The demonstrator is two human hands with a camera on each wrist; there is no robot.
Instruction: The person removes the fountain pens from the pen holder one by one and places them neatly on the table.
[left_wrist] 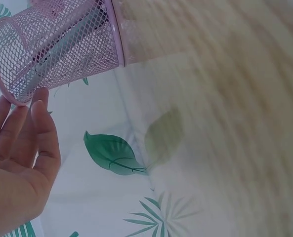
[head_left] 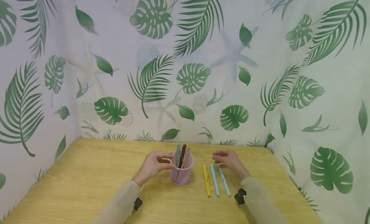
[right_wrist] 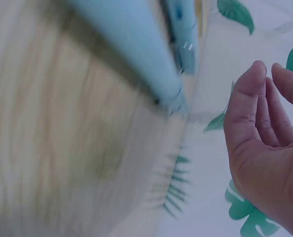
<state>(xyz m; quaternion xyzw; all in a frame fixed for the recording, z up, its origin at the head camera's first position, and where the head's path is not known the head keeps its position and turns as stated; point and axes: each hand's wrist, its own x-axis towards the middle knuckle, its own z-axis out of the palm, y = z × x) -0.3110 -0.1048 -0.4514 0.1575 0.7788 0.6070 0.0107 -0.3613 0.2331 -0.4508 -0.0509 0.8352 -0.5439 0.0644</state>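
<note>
A pink mesh pen holder stands upright on the table. Inside it are a teal pen, a dark red pen and a pale grey pen. My left hand holds the holder's left side at the rim, fingers and thumb curved about it; the mesh shows close up in the left wrist view. Right of the holder lie a yellow pen and two light blue pens, one in the middle and one at the right. Over their far ends hovers my right hand, fingers loosely bent around nothing.
The wooden table reaches back to a white curtain printed with green leaves, which also hangs at both sides. Each wrist carries a black camera mount, one on the left and one on the right.
</note>
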